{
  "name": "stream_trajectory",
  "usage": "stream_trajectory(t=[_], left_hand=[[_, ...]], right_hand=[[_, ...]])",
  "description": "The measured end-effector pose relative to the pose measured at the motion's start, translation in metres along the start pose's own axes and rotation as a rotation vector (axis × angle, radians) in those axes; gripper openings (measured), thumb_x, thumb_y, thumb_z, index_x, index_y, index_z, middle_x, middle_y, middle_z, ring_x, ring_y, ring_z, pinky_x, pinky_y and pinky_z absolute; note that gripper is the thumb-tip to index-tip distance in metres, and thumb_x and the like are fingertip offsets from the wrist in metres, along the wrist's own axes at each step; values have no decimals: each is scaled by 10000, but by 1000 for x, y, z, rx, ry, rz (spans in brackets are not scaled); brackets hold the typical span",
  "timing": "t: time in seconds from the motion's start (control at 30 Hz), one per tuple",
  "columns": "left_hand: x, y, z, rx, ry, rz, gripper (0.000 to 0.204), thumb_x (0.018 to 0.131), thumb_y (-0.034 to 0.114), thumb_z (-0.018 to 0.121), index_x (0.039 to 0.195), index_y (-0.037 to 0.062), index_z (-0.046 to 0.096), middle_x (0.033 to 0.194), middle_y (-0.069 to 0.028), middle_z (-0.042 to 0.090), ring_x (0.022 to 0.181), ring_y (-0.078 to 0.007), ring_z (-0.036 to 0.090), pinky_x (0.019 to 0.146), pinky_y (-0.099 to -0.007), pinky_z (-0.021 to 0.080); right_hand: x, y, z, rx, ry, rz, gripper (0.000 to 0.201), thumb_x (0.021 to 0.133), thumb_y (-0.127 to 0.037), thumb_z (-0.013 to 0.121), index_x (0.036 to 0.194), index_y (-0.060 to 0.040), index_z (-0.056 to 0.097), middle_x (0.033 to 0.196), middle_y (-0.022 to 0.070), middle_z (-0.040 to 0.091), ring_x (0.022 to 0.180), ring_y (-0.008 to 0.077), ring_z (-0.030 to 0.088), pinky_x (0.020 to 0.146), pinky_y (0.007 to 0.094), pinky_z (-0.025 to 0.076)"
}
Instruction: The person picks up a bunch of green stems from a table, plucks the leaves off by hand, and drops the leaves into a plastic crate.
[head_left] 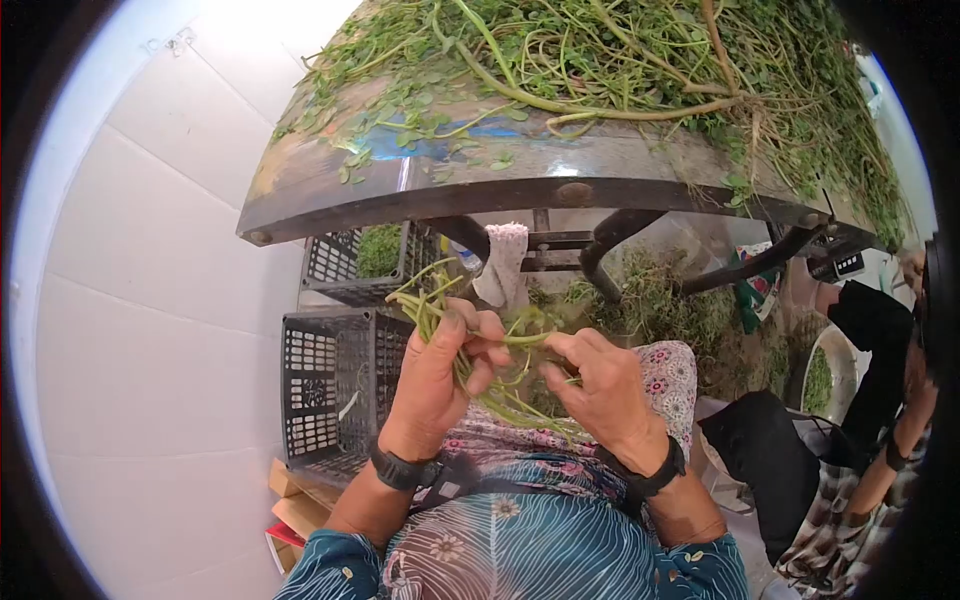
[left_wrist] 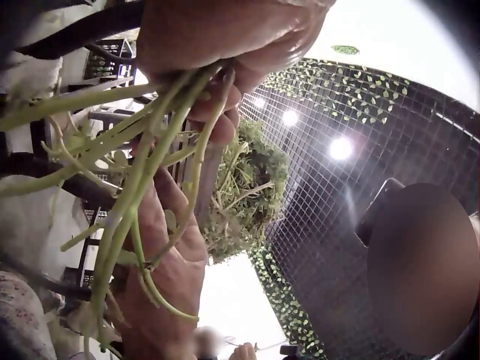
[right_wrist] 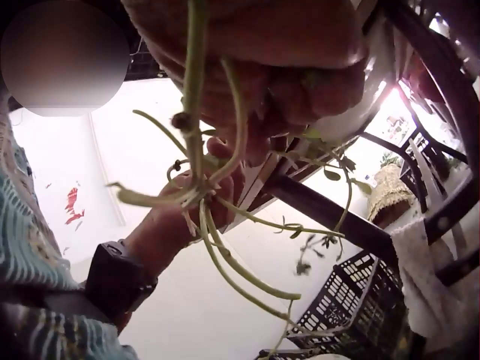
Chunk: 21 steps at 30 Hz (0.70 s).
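1. Head view: a bunch of green stems is clasped in the left hand, the fingers curled round it and the thumb laid across the front. The stems are held over the lap, just below the edge of the table.
2. One stem of the bunch is pinched between thumb and fingertips of the right hand, which is set just beside the left hand, the two nearly touching. A dark watch is worn on the left wrist and a dark band on the right.
3. A heap of leafy greens is spread over the table top. Two black crates are stood on the floor to the left, under the table, and a white cloth is hung from the table frame.
4. A second person is seated at the right edge, beside a bowl of greens.
5. Left wrist view: the stems are seen from below, gripped at the top by the left hand; the right hand is seen beneath them, touching the stems. A wire mesh strewn with leaves is seen overhead.
6. Right wrist view: thin stems are pinched by the right hand, and loose ends are left hanging. The left hand with its watch is seen behind, and a crate at lower right.
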<state>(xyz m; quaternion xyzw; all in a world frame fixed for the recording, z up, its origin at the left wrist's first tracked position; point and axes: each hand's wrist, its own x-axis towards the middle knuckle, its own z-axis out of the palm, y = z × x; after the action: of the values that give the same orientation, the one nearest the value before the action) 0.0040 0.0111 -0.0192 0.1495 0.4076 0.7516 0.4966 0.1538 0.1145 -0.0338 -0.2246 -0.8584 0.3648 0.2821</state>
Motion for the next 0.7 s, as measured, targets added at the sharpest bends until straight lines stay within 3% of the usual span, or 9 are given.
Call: stream_trajectory(t=[0.13, 0.33, 0.53, 0.63, 0.7], left_hand=[[0, -2, -2, 1, 37, -14, 204, 889, 299, 506, 909, 97, 492, 828, -57, 558, 676, -141, 581, 398, -171, 373], [4, 2, -9, 49, 51, 42, 202, 891, 296, 500, 915, 96, 495, 819, -63, 562, 650, -136, 577, 414, -175, 386], [3, -5, -12, 51, 36, 1, 218, 890, 300, 502, 929, 86, 486, 808, -69, 588, 659, -128, 574, 441, -181, 389], [2, -5, -9, 53, 30, -14, 176, 906, 276, 477, 915, 101, 493, 790, -64, 561, 637, -138, 561, 420, -183, 371], [-1, -5, -4, 65, 39, -15, 177, 907, 278, 474, 913, 101, 488, 785, -64, 557, 614, -137, 541, 428, -190, 373]], right_hand=[[-4, 3, 11, 165, 19, 10, 178, 707, -82, 619, 880, -48, 590, 738, 126, 564, 650, 309, 569, 556, 356, 455], [-12, 10, 0, 134, -163, 56, 132, 722, -91, 587, 839, -30, 584, 738, 144, 562, 682, 329, 568, 582, 371, 453], [-16, 16, -10, 157, -115, 65, 133, 746, -106, 557, 838, -11, 557, 736, 168, 539, 694, 335, 559, 611, 397, 443], [-19, 18, -9, 366, -67, 302, 116, 775, -113, 529, 829, -13, 551, 726, 122, 541, 617, 247, 541, 547, 342, 434], [-16, 20, -8, 672, -25, 610, 103, 792, -123, 513, 822, -28, 538, 730, 83, 536, 599, 184, 510, 493, 290, 407]])
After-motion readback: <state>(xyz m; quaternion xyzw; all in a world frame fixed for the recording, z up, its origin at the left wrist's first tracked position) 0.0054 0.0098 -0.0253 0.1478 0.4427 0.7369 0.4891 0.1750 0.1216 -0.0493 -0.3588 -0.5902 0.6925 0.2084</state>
